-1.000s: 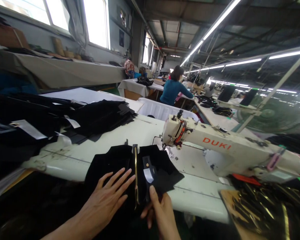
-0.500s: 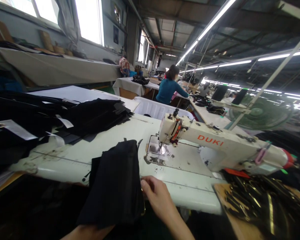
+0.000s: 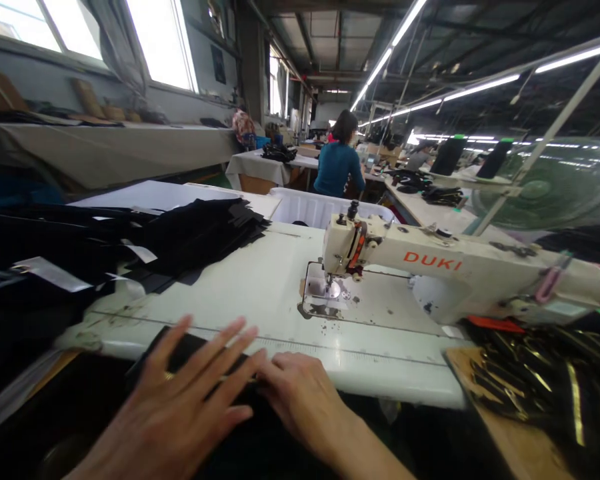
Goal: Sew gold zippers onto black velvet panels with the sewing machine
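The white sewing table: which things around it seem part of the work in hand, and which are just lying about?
Likely in the work:
black cloth piece, under the spread left hand and by the right hand
off-white sewing machine lettered DUKI

Apparently just lying about:
white ribbed plastic bin
round green-tinted fan

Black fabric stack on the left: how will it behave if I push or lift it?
The black fabric stack would probably slide apart when pushed, since its right-hand layers lie fanned out. Lifted by one edge, it may sag, as the layers look thin. The white strips might snag, since their ends look loose.
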Tool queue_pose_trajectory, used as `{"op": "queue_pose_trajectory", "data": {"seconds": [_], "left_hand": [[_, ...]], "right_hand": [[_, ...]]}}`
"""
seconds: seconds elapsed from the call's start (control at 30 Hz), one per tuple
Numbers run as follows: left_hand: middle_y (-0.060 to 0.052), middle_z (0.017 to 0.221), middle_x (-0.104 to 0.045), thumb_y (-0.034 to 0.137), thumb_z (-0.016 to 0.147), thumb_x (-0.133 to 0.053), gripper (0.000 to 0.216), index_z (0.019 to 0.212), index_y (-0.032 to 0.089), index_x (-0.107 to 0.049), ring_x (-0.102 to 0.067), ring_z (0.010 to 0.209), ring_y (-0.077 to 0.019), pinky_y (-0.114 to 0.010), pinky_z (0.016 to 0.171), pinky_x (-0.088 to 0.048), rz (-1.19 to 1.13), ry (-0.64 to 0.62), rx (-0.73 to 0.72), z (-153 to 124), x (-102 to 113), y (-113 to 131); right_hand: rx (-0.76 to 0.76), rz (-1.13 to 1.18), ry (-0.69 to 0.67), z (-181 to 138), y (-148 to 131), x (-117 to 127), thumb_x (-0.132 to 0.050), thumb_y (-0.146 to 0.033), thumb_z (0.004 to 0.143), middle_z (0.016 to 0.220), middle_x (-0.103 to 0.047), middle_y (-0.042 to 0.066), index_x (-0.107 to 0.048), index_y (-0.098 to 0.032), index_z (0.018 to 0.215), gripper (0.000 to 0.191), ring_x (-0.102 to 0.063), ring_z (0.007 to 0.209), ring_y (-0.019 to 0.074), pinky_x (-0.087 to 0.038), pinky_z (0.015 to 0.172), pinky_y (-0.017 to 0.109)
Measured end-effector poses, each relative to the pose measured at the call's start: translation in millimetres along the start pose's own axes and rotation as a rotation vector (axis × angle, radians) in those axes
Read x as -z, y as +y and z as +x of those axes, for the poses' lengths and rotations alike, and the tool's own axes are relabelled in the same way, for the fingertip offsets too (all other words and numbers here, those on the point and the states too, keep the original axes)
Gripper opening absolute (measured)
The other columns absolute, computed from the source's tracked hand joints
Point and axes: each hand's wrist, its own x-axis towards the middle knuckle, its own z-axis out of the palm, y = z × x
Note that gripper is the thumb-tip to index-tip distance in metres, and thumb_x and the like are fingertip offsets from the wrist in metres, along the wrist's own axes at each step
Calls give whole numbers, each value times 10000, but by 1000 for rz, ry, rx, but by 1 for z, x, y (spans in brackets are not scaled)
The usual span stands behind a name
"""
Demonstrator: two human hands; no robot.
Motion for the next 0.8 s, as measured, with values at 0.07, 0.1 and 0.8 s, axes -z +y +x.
{"op": "queue_pose_trajectory", "data": {"seconds": [0.07, 0.1, 0.8], "left_hand": [[-39, 982, -746, 360, 1076, -322, 399, 1010, 197, -681, -696, 937, -206, -486, 1104, -327, -119, -86, -10, 9, -16, 11], [-11, 811, -725, 361, 1083, -279, 471, 868, 187, -659, -691, 737, -157, -369, 949, -464, -179, -162, -18, 10, -24, 12], [47, 757, -539, 345, 1045, -415, 287, 842, 216, -572, -544, 636, -105, -230, 598, -319, -564, -602, 152, 6, -17, -17]], "right_hand": [[38, 38, 1, 4, -4, 0, -654, -242, 921, 948, -667, 8, -585, -219, 1022, 125, -613, 836, 178, -426, 715, 262], [33, 67, -1, 3, -3, 3, -690, -289, 901, 924, -661, 3, -590, -213, 980, 149, -606, 823, 172, -421, 697, 257], [190, -62, -216, -37, -1, 62, -529, -127, 978, 894, -637, 15, -611, -183, 1101, 159, -556, 823, 180, -426, 718, 286]]}}
